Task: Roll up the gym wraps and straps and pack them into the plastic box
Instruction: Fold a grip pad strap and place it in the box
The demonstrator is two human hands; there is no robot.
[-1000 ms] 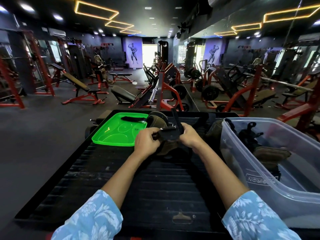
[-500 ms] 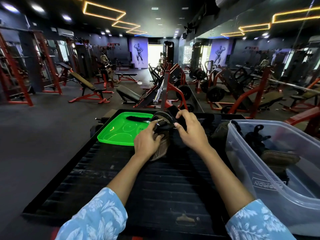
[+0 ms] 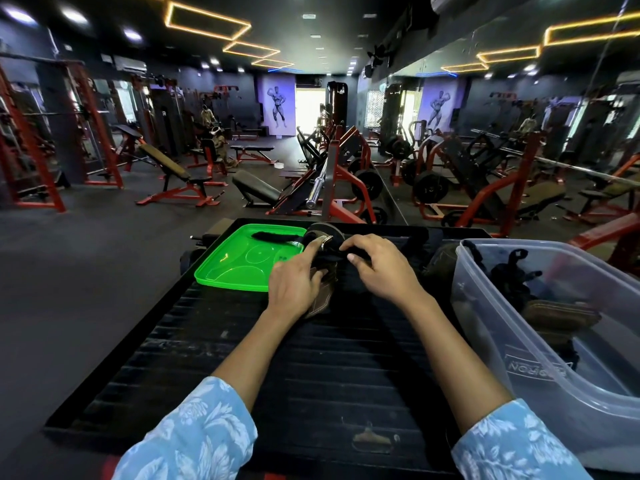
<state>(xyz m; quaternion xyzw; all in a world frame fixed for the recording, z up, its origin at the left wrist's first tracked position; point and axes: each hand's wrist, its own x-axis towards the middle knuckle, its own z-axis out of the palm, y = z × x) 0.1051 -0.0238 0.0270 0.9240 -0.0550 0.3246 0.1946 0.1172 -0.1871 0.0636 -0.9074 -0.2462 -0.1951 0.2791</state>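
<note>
Both my hands work one gym strap [image 3: 323, 292] over the black ribbed surface [image 3: 311, 368]. My left hand [image 3: 294, 284] grips its brown leather pad and the metal buckle end. My right hand [image 3: 381, 268] pinches the black webbing just right of the buckle. A rolled strap [image 3: 323, 232] stands behind my fingers. The clear plastic box [image 3: 540, 368] at the right holds several dark straps and a brown pad. Another black strap [image 3: 277, 236] lies on the green lid [image 3: 239, 268].
A brown item [image 3: 441, 263] lies between my right hand and the box wall. Red weight machines, benches and a barbell fill the gym floor beyond the surface's far edge. A mirror wall runs along the right.
My hands lifted the strap up and away, and the right hand moved over the buckle; now both sit lower and closer, with the right hand pinching the webbing beside the buckle.
</note>
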